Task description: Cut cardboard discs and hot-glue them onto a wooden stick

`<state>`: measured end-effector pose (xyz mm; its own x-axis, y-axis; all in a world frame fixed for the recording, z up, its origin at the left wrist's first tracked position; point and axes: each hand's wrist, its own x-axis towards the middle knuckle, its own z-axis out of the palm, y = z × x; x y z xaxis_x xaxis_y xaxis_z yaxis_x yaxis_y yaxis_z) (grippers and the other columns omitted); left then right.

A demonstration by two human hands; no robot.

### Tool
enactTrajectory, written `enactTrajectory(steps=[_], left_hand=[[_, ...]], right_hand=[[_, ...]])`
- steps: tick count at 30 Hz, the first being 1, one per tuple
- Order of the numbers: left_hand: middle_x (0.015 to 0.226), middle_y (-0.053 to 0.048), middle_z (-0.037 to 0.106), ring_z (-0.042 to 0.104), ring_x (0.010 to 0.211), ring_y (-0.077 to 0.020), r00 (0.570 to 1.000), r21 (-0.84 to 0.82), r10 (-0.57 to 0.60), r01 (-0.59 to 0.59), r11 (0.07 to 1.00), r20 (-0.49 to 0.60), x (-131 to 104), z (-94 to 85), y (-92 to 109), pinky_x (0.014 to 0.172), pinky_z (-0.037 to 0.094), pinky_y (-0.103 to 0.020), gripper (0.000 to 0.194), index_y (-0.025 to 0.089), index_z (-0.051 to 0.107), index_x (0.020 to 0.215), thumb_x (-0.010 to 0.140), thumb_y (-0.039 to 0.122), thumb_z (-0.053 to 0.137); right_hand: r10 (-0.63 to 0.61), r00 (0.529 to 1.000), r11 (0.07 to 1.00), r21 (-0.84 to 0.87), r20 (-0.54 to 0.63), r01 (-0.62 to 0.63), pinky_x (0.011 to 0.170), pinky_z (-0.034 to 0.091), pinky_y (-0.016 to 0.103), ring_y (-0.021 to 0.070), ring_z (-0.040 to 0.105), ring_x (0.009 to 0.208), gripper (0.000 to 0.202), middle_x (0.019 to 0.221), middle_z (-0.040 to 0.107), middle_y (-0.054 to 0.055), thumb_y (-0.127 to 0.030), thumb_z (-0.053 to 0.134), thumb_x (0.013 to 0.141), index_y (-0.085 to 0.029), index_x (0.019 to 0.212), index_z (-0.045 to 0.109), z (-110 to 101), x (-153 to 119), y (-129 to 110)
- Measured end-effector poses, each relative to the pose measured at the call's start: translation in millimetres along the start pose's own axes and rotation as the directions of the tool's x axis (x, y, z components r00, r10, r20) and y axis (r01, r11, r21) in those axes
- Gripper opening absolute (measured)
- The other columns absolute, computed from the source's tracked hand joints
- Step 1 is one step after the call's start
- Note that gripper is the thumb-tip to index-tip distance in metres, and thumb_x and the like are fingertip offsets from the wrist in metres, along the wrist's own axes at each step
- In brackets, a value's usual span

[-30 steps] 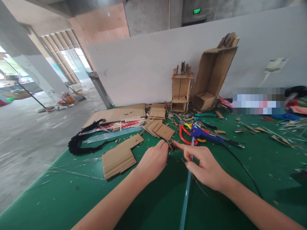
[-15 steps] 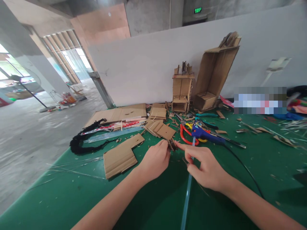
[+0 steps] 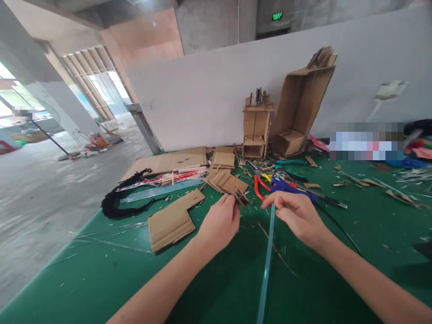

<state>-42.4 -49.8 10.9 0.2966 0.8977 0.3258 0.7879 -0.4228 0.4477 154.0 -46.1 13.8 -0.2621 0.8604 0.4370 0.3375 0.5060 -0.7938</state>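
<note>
Fingers of the left hand (image 3: 220, 222) are clamped on a small brown piece (image 3: 240, 198), which shows past the fingertips. Fingers of the right hand (image 3: 299, 216) are bent, with thumb and forefinger apart; this hand is a little blurred and hovers to the right of the piece, not touching it.

Behind everything stands a white wall (image 3: 202, 99), and before it is the green table (image 3: 219, 292), where many scraps are scattered. At the back, a tall box (image 3: 299, 103) of cardboard is tilted to the right, and just beside it a smaller box (image 3: 248, 121) stands upright. To the left lies a long sheet (image 3: 168, 159), flat near the wall. Nearer to the left arm is an L-shaped board (image 3: 173, 220), and black yarn (image 3: 111, 207) curves beyond it.

A blue glue stick (image 3: 267, 261) runs from the near edge of view up to the glue gun (image 3: 280, 185), passing beside the right hand; whether they touch, I cannot tell. Red-handled pliers (image 3: 258, 189) lie next to the gun. Smaller squares (image 3: 232, 183) of cardboard overlap each other just beyond the held piece.
</note>
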Motion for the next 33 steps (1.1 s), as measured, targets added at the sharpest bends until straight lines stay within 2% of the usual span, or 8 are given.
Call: enactTrajectory(steps=[5,8,12,14,17,22,27,33], left_hand=[[0.076,-0.004,0.054,0.051,0.069,-0.0165,0.998,-0.079,-0.017,0.012,0.997,-0.061,0,-2.3,1,0.063,0.037,-0.029,0.018,0.020,0.046,0.072,0.085,0.014,0.036],[0.068,-0.001,0.052,0.047,0.062,-0.0136,0.994,-0.316,-0.091,0.068,0.946,-0.059,0,0.7,6,0.058,0.034,-0.026,0.018,0.018,0.050,0.072,0.086,0.019,0.038],[0.055,0.005,0.042,0.038,0.048,-0.0088,0.981,-0.704,-0.171,0.184,0.686,0.090,0,7.2,13,0.048,0.030,-0.022,0.016,0.017,0.053,0.082,0.086,0.028,0.042],[0.051,0.008,0.034,0.032,0.042,-0.0068,0.969,-0.788,-0.180,0.244,0.566,0.171,0,8.7,16,0.043,0.026,-0.020,0.015,0.017,0.051,0.082,0.086,0.029,0.042],[0.059,0.007,0.041,0.034,0.040,-0.0046,0.962,-0.829,-0.191,0.265,0.492,0.194,0,8.6,20,0.041,0.026,-0.020,0.015,0.017,0.048,0.082,0.086,0.028,0.040],[0.075,0.002,0.054,0.037,0.044,-0.0043,0.976,-0.832,-0.140,0.213,0.513,0.164,-3,10.5,20,0.043,0.029,-0.020,0.018,0.018,0.048,0.088,0.090,0.030,0.034],[0.089,-0.003,0.057,0.050,0.070,-0.0103,0.994,-0.759,-0.108,0.087,0.645,0.022,-5,11.0,20,0.061,0.041,-0.022,0.013,0.018,0.051,0.095,0.087,0.023,0.042],[0.098,-0.003,0.059,0.048,0.063,-0.0089,0.983,-0.657,-0.183,0.130,0.743,-0.012,-4,11.0,16,0.055,0.038,-0.021,0.031,0.019,0.049,0.108,0.077,0.016,0.054]], right_hand=[[0.124,0.992,0.985,0.123,0.015,-0.125,0.057,0.039,0.030,0.0173,0.054,0.058,0.016,0.055,0.057,0.000,-0.016,0.044,0.066,-0.023,0.052,0.039,4,3,8],[0.122,0.991,0.985,0.113,0.058,-0.128,0.057,0.038,0.029,0.0176,0.055,0.063,0.014,0.063,0.062,0.002,-0.015,0.043,0.062,-0.023,0.053,0.035,6,3,2],[0.095,0.984,0.994,0.044,0.150,-0.103,0.059,0.036,0.028,0.0174,0.054,0.067,0.014,0.071,0.065,0.002,-0.014,0.040,0.061,-0.022,0.055,0.031,8,1,-5],[0.109,0.976,0.993,0.029,0.188,-0.117,0.059,0.036,0.028,0.0169,0.054,0.067,0.015,0.071,0.064,0.002,-0.013,0.040,0.061,-0.022,0.055,0.029,10,0,-7],[0.120,0.970,0.991,0.032,0.213,-0.130,0.061,0.037,0.028,0.0164,0.053,0.067,0.016,0.070,0.062,0.001,-0.013,0.039,0.061,-0.022,0.055,0.027,11,0,-8],[0.081,0.970,0.997,-0.005,0.228,-0.082,0.059,0.034,0.028,0.0153,0.047,0.065,0.010,0.067,0.055,-0.001,-0.012,0.038,0.062,-0.021,0.059,0.036,13,-1,-8],[0.089,0.974,0.995,0.022,0.209,-0.096,0.067,0.039,0.029,0.0165,0.052,0.074,0.015,0.077,0.057,0.000,-0.009,0.041,0.067,-0.021,0.073,0.049,17,-2,-8],[0.133,0.971,0.981,0.116,0.200,-0.158,0.075,0.042,0.032,0.0184,0.056,0.081,0.015,0.083,0.063,0.002,-0.016,0.047,0.074,-0.020,0.083,0.059,21,0,-12]])
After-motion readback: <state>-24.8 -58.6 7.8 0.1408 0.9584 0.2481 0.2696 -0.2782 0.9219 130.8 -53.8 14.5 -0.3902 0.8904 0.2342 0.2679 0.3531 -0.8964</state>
